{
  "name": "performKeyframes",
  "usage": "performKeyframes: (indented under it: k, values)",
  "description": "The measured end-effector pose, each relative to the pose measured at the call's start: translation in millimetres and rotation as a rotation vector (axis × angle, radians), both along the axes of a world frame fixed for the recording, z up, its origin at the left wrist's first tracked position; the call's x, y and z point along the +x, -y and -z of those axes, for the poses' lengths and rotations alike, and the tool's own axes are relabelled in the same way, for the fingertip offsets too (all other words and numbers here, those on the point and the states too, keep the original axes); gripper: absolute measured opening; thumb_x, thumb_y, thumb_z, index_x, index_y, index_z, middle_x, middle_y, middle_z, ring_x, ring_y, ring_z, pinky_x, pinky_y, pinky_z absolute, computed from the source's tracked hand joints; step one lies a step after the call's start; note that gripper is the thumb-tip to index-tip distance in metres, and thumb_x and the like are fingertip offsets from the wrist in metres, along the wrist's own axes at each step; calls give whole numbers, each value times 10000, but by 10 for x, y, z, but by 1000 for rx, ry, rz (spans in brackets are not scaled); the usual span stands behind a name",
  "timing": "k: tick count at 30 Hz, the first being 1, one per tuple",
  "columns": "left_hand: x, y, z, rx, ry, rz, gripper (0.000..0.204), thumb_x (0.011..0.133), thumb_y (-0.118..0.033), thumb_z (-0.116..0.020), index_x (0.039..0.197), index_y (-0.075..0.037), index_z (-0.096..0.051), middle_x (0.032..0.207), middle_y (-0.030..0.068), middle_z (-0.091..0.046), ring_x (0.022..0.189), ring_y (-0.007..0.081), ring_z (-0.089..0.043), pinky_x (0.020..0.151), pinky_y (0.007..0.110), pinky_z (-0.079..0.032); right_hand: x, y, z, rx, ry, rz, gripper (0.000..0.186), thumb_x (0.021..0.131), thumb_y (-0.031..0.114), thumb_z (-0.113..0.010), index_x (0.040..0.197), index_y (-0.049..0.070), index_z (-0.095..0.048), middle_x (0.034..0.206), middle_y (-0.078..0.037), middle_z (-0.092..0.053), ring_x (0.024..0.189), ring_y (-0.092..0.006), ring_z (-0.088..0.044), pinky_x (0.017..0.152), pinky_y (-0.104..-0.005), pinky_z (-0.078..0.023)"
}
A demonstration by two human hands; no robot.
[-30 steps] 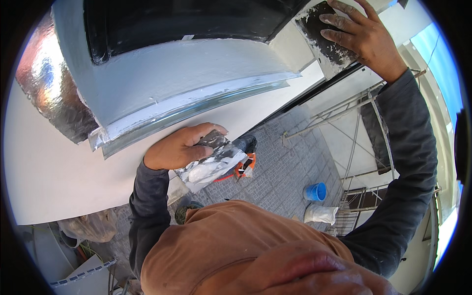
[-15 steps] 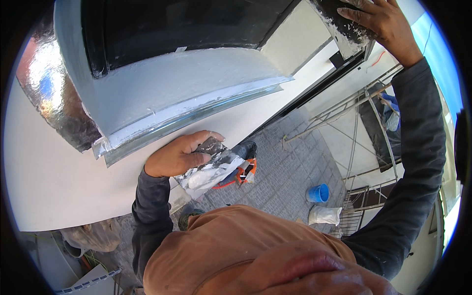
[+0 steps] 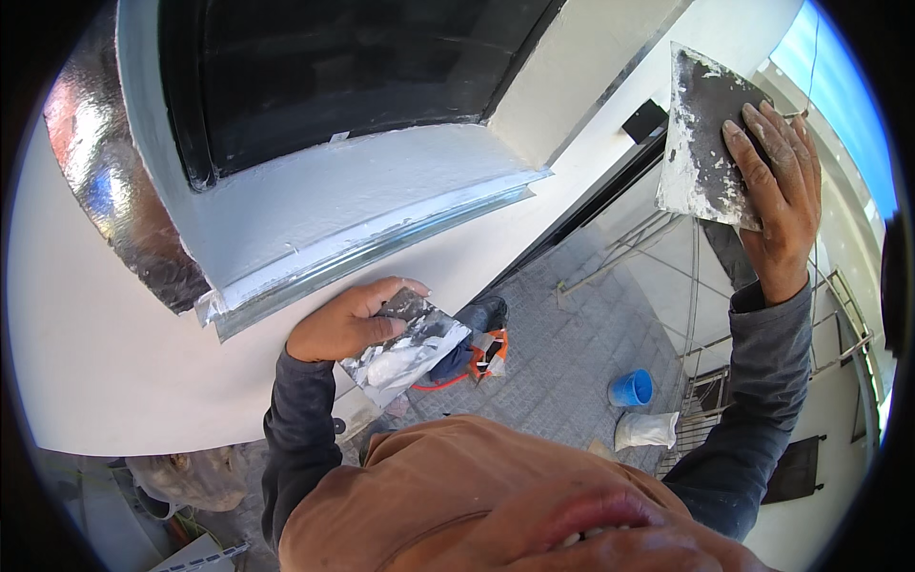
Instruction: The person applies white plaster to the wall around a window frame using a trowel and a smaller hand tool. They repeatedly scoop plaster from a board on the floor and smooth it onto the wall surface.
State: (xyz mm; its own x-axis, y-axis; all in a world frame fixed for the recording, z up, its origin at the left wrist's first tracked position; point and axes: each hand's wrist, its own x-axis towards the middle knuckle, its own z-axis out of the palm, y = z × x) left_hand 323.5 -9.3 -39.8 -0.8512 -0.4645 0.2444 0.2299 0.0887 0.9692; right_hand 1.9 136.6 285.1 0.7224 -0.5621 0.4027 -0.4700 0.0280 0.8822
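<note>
My left hand is closed on a putty knife, a flat dark blade carrying a heap of white putty, just below the window ledge. The thumb lies over the blade's upper face. Up at the right, my right hand grips a wide putty spatula, dark and flat with white putty along its edges. Its fingers lie spread over the blade; the thumb is hidden behind. The spatula appears apart from the ledge. A white ledge with a metal edge strip runs beneath a dark window.
Shiny foil-like sheeting hangs left of the ledge. On the paved floor below stand a blue bucket and a white sack. Scaffold bars rise at the right. An orange-and-black item lies beneath my left hand.
My right hand has come down from the upper edge with the spatula, which now shows whole. My left hand keeps its hold and has barely shifted. The view has tilted slightly.
</note>
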Motion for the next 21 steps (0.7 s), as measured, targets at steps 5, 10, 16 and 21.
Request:
performKeyframes:
  k: [5,10,16,21]
  values:
    - [-20,0,-1,113,-15,37,457,929,43,-573,1382,-10,-550,1262,43,-575,1062,90,-527,916,234,-430,77,284,-24,100,-111,44,584,713,99,-823,1276,200,-707,1193,-45,-711,1097,-270,-660,908,-432,-482]
    - [-11,-19,39,120,-14,19,476,918,64,-566,1388,-10,-548,1280,43,-571,1063,91,-527,921,234,-427,369,258,-26,4,148,-114,565,674,-87,-631,1224,19,-705,992,-150,-711,885,-293,-669,829,-355,-500]
    - [7,10,46,5,-49,19,480,954,75,-576,1424,-11,-527,1265,38,-591,1031,91,-533,906,248,-445,602,-174,274,122,1028,-201,368,874,30,-579,1214,-78,-672,1005,-131,-711,907,-244,-671,889,-322,-496]
    - [36,0,82,181,-107,55,492,938,29,-593,1425,-17,-537,1244,40,-607,1062,107,-550,915,234,-436,187,-221,667,423,1955,-933,433,938,77,-574,1343,-72,-533,1251,-162,-656,1128,-259,-667,1004,-403,-534]
